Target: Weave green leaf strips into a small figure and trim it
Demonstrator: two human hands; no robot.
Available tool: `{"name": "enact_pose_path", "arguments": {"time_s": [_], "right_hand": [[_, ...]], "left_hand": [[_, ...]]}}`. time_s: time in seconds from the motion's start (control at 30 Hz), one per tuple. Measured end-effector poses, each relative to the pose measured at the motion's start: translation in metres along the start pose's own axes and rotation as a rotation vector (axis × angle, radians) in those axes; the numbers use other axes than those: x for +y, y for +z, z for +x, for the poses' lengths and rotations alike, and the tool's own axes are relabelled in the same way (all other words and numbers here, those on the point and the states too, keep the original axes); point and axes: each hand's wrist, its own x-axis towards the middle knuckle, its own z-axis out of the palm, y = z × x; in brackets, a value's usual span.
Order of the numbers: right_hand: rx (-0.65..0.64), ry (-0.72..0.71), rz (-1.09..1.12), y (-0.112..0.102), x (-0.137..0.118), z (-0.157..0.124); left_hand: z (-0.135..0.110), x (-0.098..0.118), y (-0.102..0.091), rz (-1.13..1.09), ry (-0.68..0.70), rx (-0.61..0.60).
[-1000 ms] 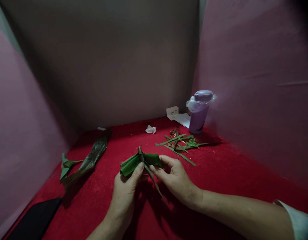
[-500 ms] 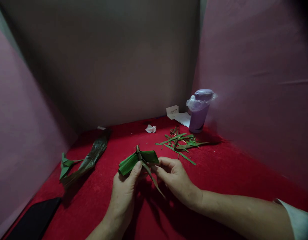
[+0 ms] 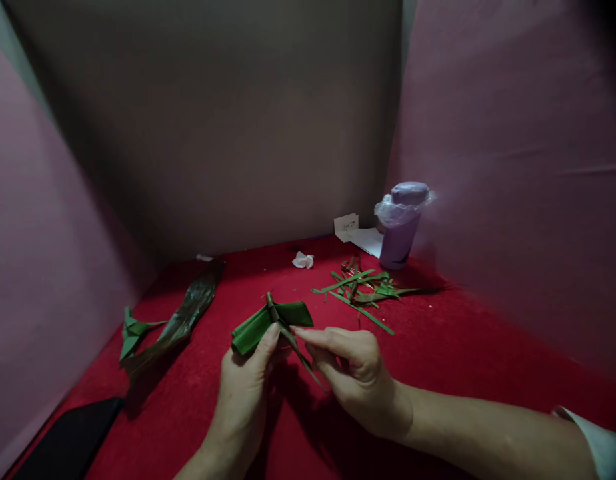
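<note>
Between the thumb and fingers of my left hand (image 3: 248,373) is a folded green leaf figure (image 3: 253,330) with two wing-like sides, a brownish wrapped middle and a thin tail hanging toward me. My left thumb presses on its middle; the other fingers are mostly hidden beneath. My right hand (image 3: 358,373) is just to the right, index finger stretched out with its tip at the base of the tail. The right thumb is lower, apart from the index finger, near the tail; the remaining fingers are curled.
A smaller folded leaf figure (image 3: 133,330) and a long dark leaf (image 3: 191,310) lie left on the red cloth. Leaf scraps (image 3: 363,287), crumpled tissue (image 3: 303,260), white papers (image 3: 365,240) and a purple tumbler (image 3: 401,233) are farther back. A black flat object (image 3: 71,437) lies front left.
My right hand has moved from the right wing of the leaf figure down toward its tail, and the index finger has straightened. My left hand keeps hold of the figure.
</note>
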Motion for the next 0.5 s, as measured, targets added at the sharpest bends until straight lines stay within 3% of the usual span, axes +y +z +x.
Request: {"name": "enact_pose_path", "arguments": {"time_s": [0.5], "right_hand": [[-0.135, 0.024, -0.141, 0.0021, 0.0051, -0.0021]], "left_hand": [[-0.0038, -0.0003, -0.0002, -0.011, -0.046, -0.063]]}}
